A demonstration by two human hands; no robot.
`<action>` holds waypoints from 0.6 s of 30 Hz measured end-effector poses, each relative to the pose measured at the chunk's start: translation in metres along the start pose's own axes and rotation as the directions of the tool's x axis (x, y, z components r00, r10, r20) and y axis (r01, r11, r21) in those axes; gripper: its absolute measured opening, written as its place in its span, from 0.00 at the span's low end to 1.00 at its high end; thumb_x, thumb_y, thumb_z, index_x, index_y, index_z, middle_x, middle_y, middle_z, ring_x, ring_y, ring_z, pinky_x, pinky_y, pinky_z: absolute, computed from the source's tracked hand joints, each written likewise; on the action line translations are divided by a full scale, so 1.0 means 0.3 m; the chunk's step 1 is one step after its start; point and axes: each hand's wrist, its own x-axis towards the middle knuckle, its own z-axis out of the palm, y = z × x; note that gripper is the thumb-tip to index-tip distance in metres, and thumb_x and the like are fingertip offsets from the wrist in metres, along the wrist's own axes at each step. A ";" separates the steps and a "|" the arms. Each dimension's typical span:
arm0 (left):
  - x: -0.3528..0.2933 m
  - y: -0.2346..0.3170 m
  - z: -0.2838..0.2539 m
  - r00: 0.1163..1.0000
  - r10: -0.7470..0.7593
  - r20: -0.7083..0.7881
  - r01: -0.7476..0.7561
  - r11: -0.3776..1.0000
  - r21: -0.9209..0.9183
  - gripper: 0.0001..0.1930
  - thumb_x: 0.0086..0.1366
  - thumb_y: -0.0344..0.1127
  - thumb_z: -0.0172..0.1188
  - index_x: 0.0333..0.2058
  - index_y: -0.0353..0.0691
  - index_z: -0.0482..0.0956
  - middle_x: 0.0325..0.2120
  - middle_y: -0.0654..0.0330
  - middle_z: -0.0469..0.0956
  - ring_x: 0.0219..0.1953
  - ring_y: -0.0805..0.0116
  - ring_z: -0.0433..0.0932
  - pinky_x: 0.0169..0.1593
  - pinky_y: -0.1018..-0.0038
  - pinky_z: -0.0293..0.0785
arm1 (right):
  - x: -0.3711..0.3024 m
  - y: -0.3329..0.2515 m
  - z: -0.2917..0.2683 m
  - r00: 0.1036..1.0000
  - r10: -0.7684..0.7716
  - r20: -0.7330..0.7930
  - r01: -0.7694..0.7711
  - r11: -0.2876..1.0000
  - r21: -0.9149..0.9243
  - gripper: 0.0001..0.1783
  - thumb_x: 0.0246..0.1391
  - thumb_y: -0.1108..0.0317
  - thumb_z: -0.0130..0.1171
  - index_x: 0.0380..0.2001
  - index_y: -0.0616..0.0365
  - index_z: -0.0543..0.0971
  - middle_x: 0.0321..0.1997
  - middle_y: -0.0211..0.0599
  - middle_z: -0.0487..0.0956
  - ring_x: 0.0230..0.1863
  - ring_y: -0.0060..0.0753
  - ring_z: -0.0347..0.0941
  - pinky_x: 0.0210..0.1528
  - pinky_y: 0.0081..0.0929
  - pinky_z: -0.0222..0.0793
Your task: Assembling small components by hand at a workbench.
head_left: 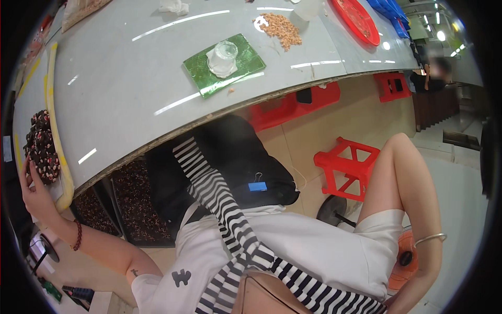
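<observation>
My left hand (37, 196) reaches to the far left end of the table, a dark red beaded bracelet on its wrist. Its fingers are stretched out against a dark brown clump (42, 146) flecked with pink and pale bits. The clump lies beside a yellow-and-white strip (56, 125) along the table. On the right, my bent right arm brings my right hand (418, 288) back toward my striped scarf (314, 288), below a silvery bangle. The fingers of that hand are hidden at the lower edge, so what they touch cannot be made out.
On the grey table (136, 68) are a green sheet (201, 81) bearing a clear cup (226, 51) on white tissue, a tan heap of small pieces (282, 30) and a red tray (358, 23). Beneath stand dark-filled black trays (138, 204). A red stool (348, 162) is at the right.
</observation>
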 end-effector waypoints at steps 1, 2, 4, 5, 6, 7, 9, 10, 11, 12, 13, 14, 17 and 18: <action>-0.002 -0.007 0.009 1.000 0.003 0.009 -0.003 0.999 -0.039 0.19 0.61 0.57 0.52 0.48 0.60 0.77 0.35 0.63 0.80 0.31 0.73 0.77 0.39 0.76 0.70 | 0.003 -0.007 0.001 1.000 -0.026 -0.003 0.026 0.999 -0.043 0.15 0.55 0.64 0.53 0.46 0.52 0.76 0.61 0.45 0.65 0.66 0.46 0.53 0.66 0.48 0.50; 0.003 -0.015 0.016 1.000 0.005 0.018 -0.004 0.999 -0.041 0.19 0.61 0.57 0.52 0.48 0.60 0.77 0.35 0.63 0.80 0.31 0.73 0.77 0.39 0.76 0.70 | 0.004 -0.015 0.002 0.999 -0.052 -0.005 0.051 0.995 -0.085 0.15 0.55 0.64 0.53 0.46 0.52 0.76 0.61 0.45 0.65 0.65 0.46 0.53 0.65 0.48 0.51; 0.022 -0.035 0.019 1.000 0.020 -0.001 -0.020 0.998 0.055 0.22 0.60 0.59 0.51 0.47 0.56 0.77 0.35 0.62 0.80 0.34 0.67 0.78 0.40 0.73 0.71 | 0.006 -0.029 0.007 0.994 -0.105 -0.010 0.102 0.981 -0.166 0.15 0.55 0.64 0.53 0.46 0.53 0.76 0.61 0.45 0.65 0.65 0.46 0.54 0.65 0.49 0.52; 0.027 -0.046 0.021 1.000 0.022 0.011 -0.023 0.998 0.057 0.22 0.60 0.59 0.51 0.47 0.56 0.77 0.35 0.62 0.80 0.34 0.67 0.78 0.40 0.73 0.71 | 0.007 -0.036 0.010 0.991 -0.131 -0.013 0.126 0.971 -0.205 0.15 0.55 0.64 0.53 0.46 0.53 0.76 0.61 0.46 0.65 0.65 0.46 0.55 0.65 0.49 0.53; 0.029 -0.059 0.023 1.000 0.010 0.000 -0.010 0.995 0.095 0.25 0.59 0.62 0.51 0.46 0.52 0.78 0.35 0.61 0.80 0.36 0.64 0.78 0.42 0.71 0.71 | 0.009 -0.043 0.013 0.987 -0.158 -0.016 0.149 0.958 -0.244 0.15 0.55 0.65 0.53 0.46 0.54 0.75 0.61 0.46 0.65 0.64 0.45 0.55 0.64 0.49 0.53; 0.040 -0.066 0.032 1.000 0.002 -0.018 0.000 0.992 0.128 0.28 0.57 0.64 0.51 0.46 0.48 0.78 0.35 0.59 0.80 0.38 0.61 0.78 0.43 0.69 0.70 | 0.011 -0.047 0.017 0.983 -0.181 -0.013 0.170 0.942 -0.289 0.15 0.55 0.65 0.53 0.46 0.54 0.75 0.61 0.46 0.65 0.64 0.45 0.56 0.64 0.49 0.54; 0.051 -0.103 0.042 0.999 0.028 -0.027 -0.024 0.987 0.157 0.23 0.60 0.60 0.51 0.47 0.55 0.77 0.33 0.62 0.80 0.34 0.66 0.78 0.40 0.72 0.70 | 0.016 -0.056 0.027 0.974 -0.228 -0.003 0.211 0.903 -0.375 0.15 0.55 0.65 0.54 0.46 0.55 0.75 0.61 0.47 0.64 0.63 0.45 0.57 0.64 0.49 0.55; 0.046 -0.109 0.047 0.998 0.049 -0.042 -0.040 0.981 0.188 0.18 0.62 0.56 0.50 0.48 0.62 0.76 0.31 0.65 0.79 0.30 0.72 0.77 0.37 0.75 0.70 | 0.017 -0.062 0.032 0.968 -0.251 0.007 0.232 0.880 -0.415 0.15 0.55 0.65 0.54 0.46 0.56 0.75 0.61 0.47 0.64 0.63 0.45 0.57 0.63 0.49 0.56; 0.044 -0.113 0.055 0.998 0.048 -0.035 -0.040 0.982 0.183 0.18 0.62 0.56 0.50 0.48 0.62 0.76 0.31 0.65 0.79 0.30 0.72 0.77 0.37 0.75 0.70 | 0.019 -0.067 0.037 0.961 -0.275 0.020 0.253 0.854 -0.454 0.15 0.55 0.65 0.54 0.46 0.56 0.75 0.60 0.48 0.64 0.63 0.45 0.58 0.63 0.49 0.56; 0.041 -0.114 0.059 0.998 0.048 -0.034 -0.041 0.981 0.188 0.19 0.62 0.57 0.50 0.48 0.62 0.76 0.32 0.65 0.79 0.31 0.72 0.77 0.38 0.74 0.70 | 0.020 -0.072 0.043 0.954 -0.298 0.033 0.276 0.827 -0.491 0.15 0.55 0.66 0.54 0.46 0.57 0.75 0.60 0.48 0.64 0.63 0.45 0.58 0.63 0.49 0.57; 0.043 -0.115 0.060 0.998 0.052 -0.032 -0.045 0.980 0.195 0.19 0.62 0.57 0.50 0.48 0.62 0.76 0.32 0.65 0.79 0.32 0.71 0.78 0.38 0.74 0.70 | 0.024 -0.075 0.055 0.946 -0.322 0.045 0.296 0.796 -0.528 0.16 0.55 0.66 0.54 0.46 0.57 0.75 0.60 0.48 0.64 0.62 0.45 0.59 0.63 0.49 0.58; 0.046 -0.116 0.059 0.998 0.055 -0.032 -0.048 0.978 0.203 0.19 0.62 0.58 0.50 0.49 0.62 0.76 0.33 0.64 0.79 0.32 0.71 0.78 0.39 0.74 0.70 | 0.026 -0.079 0.057 0.947 -0.318 0.043 0.292 0.799 -0.526 0.16 0.55 0.66 0.54 0.46 0.57 0.75 0.60 0.48 0.64 0.62 0.45 0.59 0.63 0.49 0.58; 0.058 -0.130 0.059 0.998 0.060 -0.028 -0.053 0.975 0.216 0.20 0.62 0.59 0.49 0.49 0.62 0.75 0.34 0.64 0.80 0.34 0.70 0.78 0.40 0.74 0.70 | 0.036 -0.090 0.060 0.951 -0.307 0.025 0.271 0.792 -0.547 0.16 0.55 0.66 0.54 0.46 0.58 0.75 0.60 0.48 0.65 0.62 0.45 0.59 0.63 0.49 0.58; 0.065 -0.140 0.063 0.996 0.085 -0.036 -0.076 0.975 0.211 0.20 0.62 0.59 0.49 0.49 0.62 0.75 0.34 0.64 0.80 0.34 0.70 0.78 0.40 0.74 0.70 | 0.041 -0.092 0.060 0.952 -0.305 0.020 0.265 0.790 -0.553 0.16 0.55 0.66 0.54 0.46 0.58 0.75 0.60 0.48 0.65 0.62 0.45 0.59 0.63 0.49 0.58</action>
